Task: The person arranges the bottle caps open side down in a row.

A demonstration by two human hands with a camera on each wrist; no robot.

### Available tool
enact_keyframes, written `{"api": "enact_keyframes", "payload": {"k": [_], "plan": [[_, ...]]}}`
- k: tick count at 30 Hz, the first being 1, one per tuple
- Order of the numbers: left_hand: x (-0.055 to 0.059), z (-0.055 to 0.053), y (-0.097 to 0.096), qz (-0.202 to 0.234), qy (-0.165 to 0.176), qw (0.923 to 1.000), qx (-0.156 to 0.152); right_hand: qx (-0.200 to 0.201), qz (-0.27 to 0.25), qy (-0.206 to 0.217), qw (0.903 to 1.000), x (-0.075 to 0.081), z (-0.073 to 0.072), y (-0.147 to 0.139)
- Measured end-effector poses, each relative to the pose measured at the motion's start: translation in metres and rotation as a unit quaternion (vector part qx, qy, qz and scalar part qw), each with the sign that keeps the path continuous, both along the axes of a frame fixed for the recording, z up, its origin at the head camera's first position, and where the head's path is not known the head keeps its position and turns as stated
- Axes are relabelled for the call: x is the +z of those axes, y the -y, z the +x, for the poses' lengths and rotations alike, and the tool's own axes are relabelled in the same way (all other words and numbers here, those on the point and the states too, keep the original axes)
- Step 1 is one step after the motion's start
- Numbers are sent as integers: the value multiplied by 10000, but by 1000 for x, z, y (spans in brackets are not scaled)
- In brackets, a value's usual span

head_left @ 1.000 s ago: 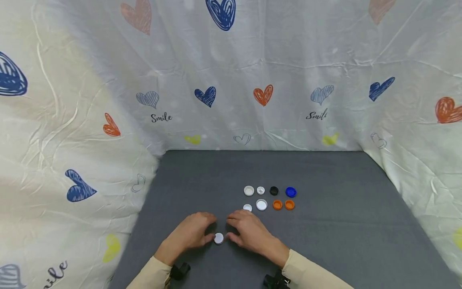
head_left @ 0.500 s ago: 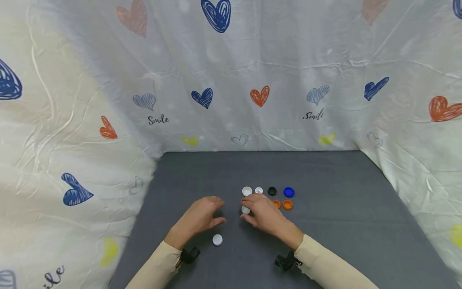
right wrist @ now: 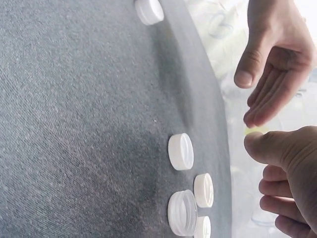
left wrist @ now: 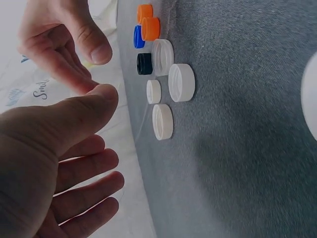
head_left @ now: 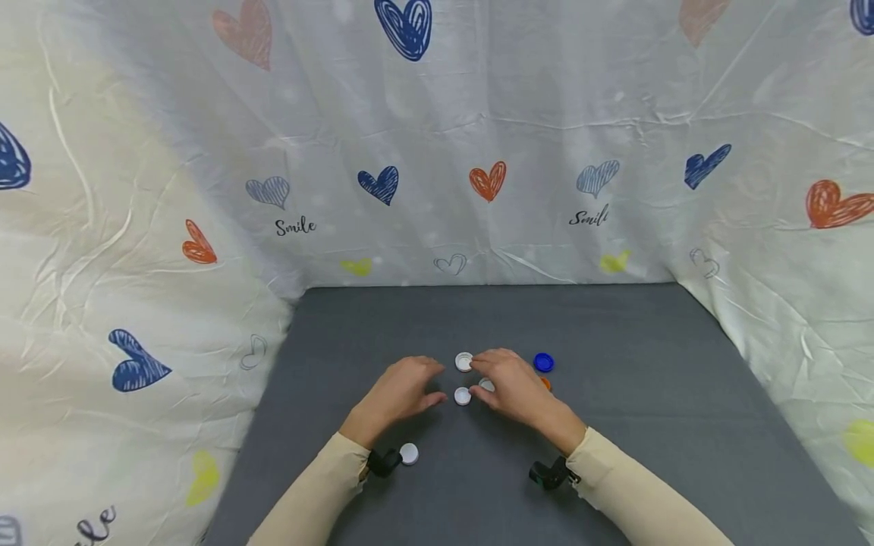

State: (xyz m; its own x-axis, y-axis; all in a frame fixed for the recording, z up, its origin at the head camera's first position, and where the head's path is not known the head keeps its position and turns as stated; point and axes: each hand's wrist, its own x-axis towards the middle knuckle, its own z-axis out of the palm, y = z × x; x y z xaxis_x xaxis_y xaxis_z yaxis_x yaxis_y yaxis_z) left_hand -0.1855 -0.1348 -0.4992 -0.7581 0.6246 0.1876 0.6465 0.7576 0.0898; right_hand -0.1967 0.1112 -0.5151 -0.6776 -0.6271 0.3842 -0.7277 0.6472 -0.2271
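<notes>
My left hand (head_left: 403, 388) hovers over the cloth left of a group of bottle caps, its fingers loosely bent with nothing between them. The right hand (head_left: 517, 388) hangs above the group, also holding nothing, and hides several caps in the head view. Near its thumb lie a white cap (head_left: 462, 396) and a partly covered translucent cap (head_left: 486, 384). Another white cap (head_left: 463, 362) sits behind, by the right fingertips. Beyond that hand a blue cap (head_left: 543, 362) shows whole and an orange cap (head_left: 546, 384) in part. The left wrist view also reveals a black cap (left wrist: 144, 64).
One white cap (head_left: 409, 453) lies apart, closer to the body, beside the left wrist's black camera (head_left: 385, 462). A second black camera (head_left: 548, 474) is on the right wrist. Grey cloth (head_left: 683, 425) covers the table; a heart-printed curtain (head_left: 546, 114) surrounds it.
Both hands have left the single white cap near the body and moved forward and right, the right one now over the group. That cap stays where it was.
</notes>
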Motion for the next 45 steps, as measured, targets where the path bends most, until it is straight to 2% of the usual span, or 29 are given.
{"api": "enact_keyframes", "payload": {"k": [10,15,22,28,35,45], "plan": [[-9,-7,-18,-176,460,9986,205,-44,234,181,9996,-8,-2,2],[-17,-8,-22,-224,468,9985,188,35,304,121,9995,-15,-1,4],[-26,-10,-27,-287,616,9972,316,45,296,168,9994,-24,0,5],[-35,-11,-29,-334,634,9968,345,-44,452,202,9988,-31,0,4],[-38,-12,-30,-407,620,9967,317,8,471,284,9985,-37,0,6],[-45,-13,-33,-368,518,9975,295,129,280,237,9992,-48,1,10]]}}
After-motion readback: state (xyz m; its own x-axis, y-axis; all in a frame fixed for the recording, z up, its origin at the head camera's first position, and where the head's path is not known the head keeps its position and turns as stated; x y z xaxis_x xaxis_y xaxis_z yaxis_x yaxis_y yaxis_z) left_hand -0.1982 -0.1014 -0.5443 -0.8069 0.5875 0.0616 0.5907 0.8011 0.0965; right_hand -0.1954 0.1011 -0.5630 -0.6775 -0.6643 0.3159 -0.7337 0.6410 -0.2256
